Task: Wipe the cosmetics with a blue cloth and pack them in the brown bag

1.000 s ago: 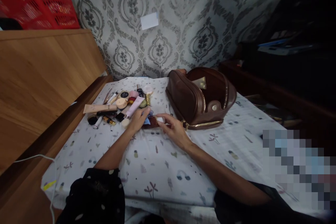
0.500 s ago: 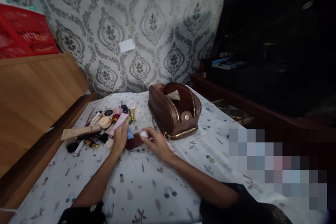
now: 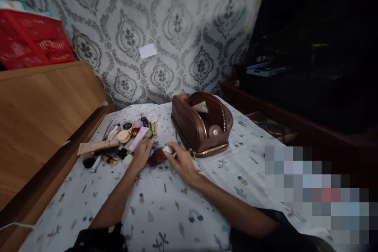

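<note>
A dark reddish-brown bottle (image 3: 157, 158) with a white cap (image 3: 167, 149) lies low over the sheet between my hands. My right hand (image 3: 183, 164) pinches the cap with thumb and fingers. On the bottle's other end, my left hand (image 3: 142, 155) is closed. A small blue piece (image 3: 152, 150) shows by its fingers; I cannot tell whether it is a wipe or part of the bottle. Just behind the left hand lies a lilac tube (image 3: 138, 138). The brown toiletry bag (image 3: 189, 120) stands unzipped beyond my right hand, with a pale tube (image 3: 201, 107) inside.
Left of my hands is a pile of makeup: a beige tube (image 3: 96, 147), a round compact (image 3: 124, 136), a gold-banded lipstick (image 3: 109, 160). A wooden headboard (image 3: 50, 98) with a red basket (image 3: 38, 41) borders the left side. A dark television (image 3: 313, 47) stands right.
The view has shifted slightly, so everything sits further right. My left hand's fingers have moved in closer over the blue piece. My right hand keeps its pinch on the white cap.
</note>
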A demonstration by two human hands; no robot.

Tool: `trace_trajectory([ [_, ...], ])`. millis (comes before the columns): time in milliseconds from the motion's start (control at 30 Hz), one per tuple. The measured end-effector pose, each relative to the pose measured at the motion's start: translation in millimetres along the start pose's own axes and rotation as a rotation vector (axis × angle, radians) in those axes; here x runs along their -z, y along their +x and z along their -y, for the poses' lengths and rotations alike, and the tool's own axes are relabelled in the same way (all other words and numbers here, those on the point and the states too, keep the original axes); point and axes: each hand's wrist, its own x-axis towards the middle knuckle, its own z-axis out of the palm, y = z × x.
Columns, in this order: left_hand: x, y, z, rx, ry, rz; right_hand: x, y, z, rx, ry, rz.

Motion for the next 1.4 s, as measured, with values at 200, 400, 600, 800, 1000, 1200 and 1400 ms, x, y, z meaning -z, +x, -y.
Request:
trace_trajectory([
  [200, 2.6, -0.8, 1.7, -0.064, 0.149, 0.103, 2.3, -0.7, -1.5, 0.136, -0.067, -0.064],
  [400, 28.9, 12.6, -19.8, -0.228, 0.45, 0.07, 11.1, 3.1, 10.9, 0.186, -0.133, -0.104],
  [600, 59.4, 51.5, -62.4, -0.251, 0.486, 0.12, 36.5, 14.7, 36.3, 0.276, -0.149, -0.141],
  [800, 51.8, 84.1, -101.1, -0.304, 0.365, 0.104, 61.2, 14.6, 49.7, 0.329, -0.145, -0.136],
  [1000, 63.6, 99.6, -87.4, -0.212, 0.295, 0.044, 61.1, 0.9, 40.0, 0.242, -0.179, -0.067],
  [1200, 83.5, 118.4, -74.6, -0.168, 0.157, 0.024, 74.4, 1.7, 46.3, 0.28, -0.192, -0.105],
  [1400, 55.4, 161.8, -137.1, -0.476, 0.166, 0.125, 127.3, 12.3, 71.1, 0.283, -0.267, -0.274],
])
